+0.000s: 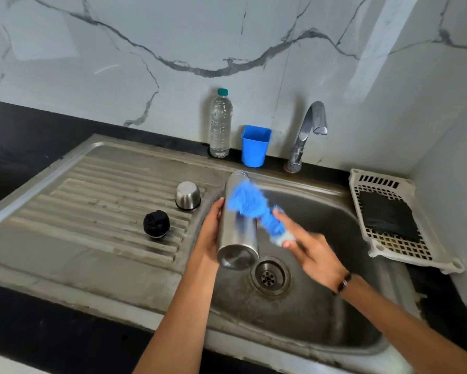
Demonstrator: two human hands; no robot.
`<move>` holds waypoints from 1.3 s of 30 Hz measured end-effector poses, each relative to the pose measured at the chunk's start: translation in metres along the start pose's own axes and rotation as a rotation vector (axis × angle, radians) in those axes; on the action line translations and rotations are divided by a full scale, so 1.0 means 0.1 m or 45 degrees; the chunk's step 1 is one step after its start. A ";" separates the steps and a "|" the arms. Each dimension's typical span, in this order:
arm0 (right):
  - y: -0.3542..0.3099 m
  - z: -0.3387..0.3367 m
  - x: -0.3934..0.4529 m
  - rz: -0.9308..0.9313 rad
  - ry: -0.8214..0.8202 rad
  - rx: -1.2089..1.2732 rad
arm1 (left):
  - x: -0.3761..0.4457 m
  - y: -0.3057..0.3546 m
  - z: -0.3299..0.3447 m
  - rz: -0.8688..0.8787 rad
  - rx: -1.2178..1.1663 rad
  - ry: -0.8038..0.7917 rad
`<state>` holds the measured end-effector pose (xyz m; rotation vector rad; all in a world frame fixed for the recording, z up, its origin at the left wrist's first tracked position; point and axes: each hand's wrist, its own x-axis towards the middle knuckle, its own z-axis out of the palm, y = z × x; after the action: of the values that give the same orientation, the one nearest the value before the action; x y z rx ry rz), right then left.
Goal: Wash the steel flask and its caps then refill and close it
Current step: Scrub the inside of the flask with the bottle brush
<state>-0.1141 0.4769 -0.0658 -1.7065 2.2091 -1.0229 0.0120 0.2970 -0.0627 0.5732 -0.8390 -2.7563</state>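
Left hand (209, 233) grips the cylindrical steel flask (237, 225) tilted over the steel sink basin (321, 306) so drips drain, while right hand (312, 255) clutches the fluffy blue scrubber (250, 202) against its wall.

left hand (209, 233): forearm reaching forward, fingers curled round the steel flask (236, 228), thumb along its near side | right hand (312, 252): wrist angled left, fingertips pinching the blue brush (254, 206), blurred
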 end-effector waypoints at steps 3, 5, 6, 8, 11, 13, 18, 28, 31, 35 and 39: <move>0.02 0.15 -0.16 0.045 -0.060 -0.034 | 0.00 -0.01 0.00 -0.019 -0.032 0.054; 0.05 0.17 -0.01 0.100 0.067 -0.039 | 0.00 -0.06 0.04 -0.072 0.001 -0.055; 0.07 0.14 0.11 0.139 0.124 -0.062 | 0.01 -0.06 0.06 -0.096 0.010 -0.112; 0.09 0.03 0.35 0.252 0.145 -0.108 | 0.03 -0.06 0.10 -0.128 -0.019 -0.209; 0.06 -0.08 0.54 0.307 0.115 -0.101 | 0.05 -0.10 0.13 -0.117 -0.121 -0.236; -0.01 -0.10 0.48 0.240 0.163 0.021 | 0.04 -0.13 0.10 -0.102 -0.130 -0.165; -0.09 -0.02 -0.12 -0.005 -0.013 0.091 | 0.04 -0.07 -0.07 -0.021 -0.180 -0.076; 0.05 -0.01 0.48 0.275 0.205 0.018 | -0.05 -0.08 0.11 -0.130 -0.086 -0.244; -0.12 0.00 0.35 0.136 0.183 0.116 | 0.03 -0.03 0.02 -0.054 -0.121 -0.155; -0.14 0.14 -0.13 0.005 0.005 0.142 | 0.08 0.04 -0.11 -0.044 -0.134 -0.082; -0.02 0.15 0.02 0.163 0.113 0.029 | 0.07 -0.05 -0.08 -0.139 0.010 -0.142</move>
<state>-0.1059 0.4689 -0.0753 -1.5159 2.3170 -1.1079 0.0085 0.2950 -0.0733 0.4838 -0.8674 -2.9085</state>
